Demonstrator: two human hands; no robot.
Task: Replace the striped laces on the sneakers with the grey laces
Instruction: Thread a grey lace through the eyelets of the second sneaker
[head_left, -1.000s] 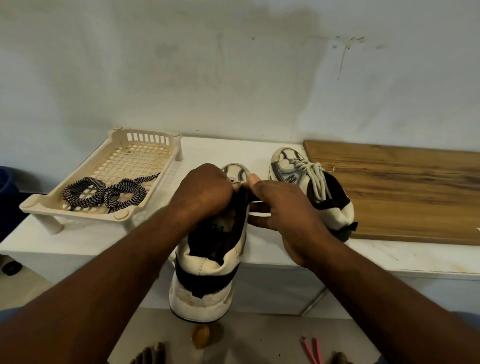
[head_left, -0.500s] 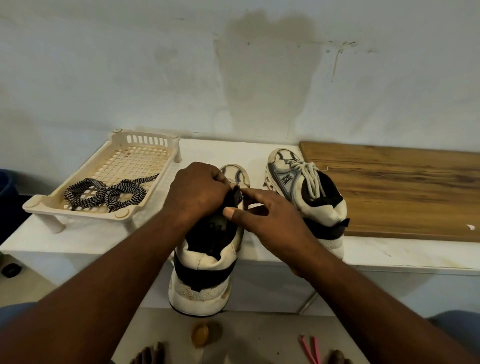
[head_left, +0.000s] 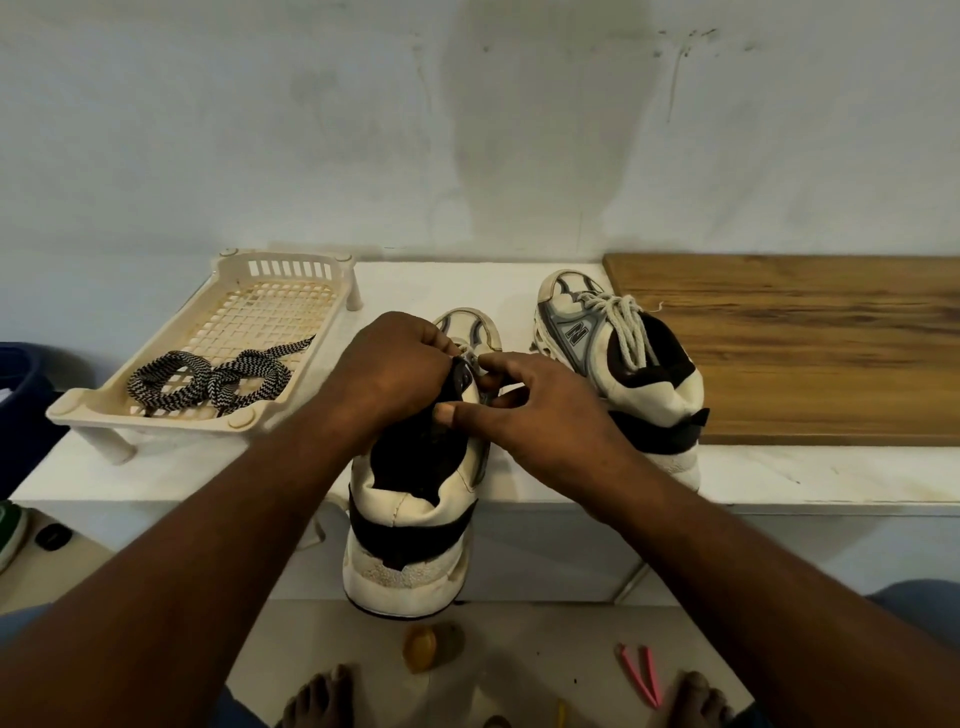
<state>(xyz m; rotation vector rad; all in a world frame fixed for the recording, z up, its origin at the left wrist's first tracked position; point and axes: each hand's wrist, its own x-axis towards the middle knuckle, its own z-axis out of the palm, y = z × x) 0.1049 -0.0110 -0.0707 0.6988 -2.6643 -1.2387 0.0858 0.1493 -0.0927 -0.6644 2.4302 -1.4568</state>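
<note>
1. Surface: white ledge (head_left: 447, 280) set against a stained pale wall (head_left: 311, 130); a wooden board (head_left: 805, 353) covers its right part.
2. Perforated tray (head_left: 72, 410), at the ledge's left, holds the striped laces (head_left: 208, 382).
3. Near sneaker (head_left: 410, 525) overhangs the front edge, heel toward the camera; left hand (head_left: 395, 369) curls round its tongue, right hand (head_left: 540, 415) pinches the grey lace (head_left: 469, 352).
4. Second sneaker (head_left: 571, 332), laced in grey, stands at the board's left edge.
5. Pale floor (head_left: 519, 639) lies below.

R hand (head_left: 540, 415) | moved off sneaker (head_left: 410, 519) side, now over its opening | fingertips up by L hand (head_left: 400, 369)
</note>
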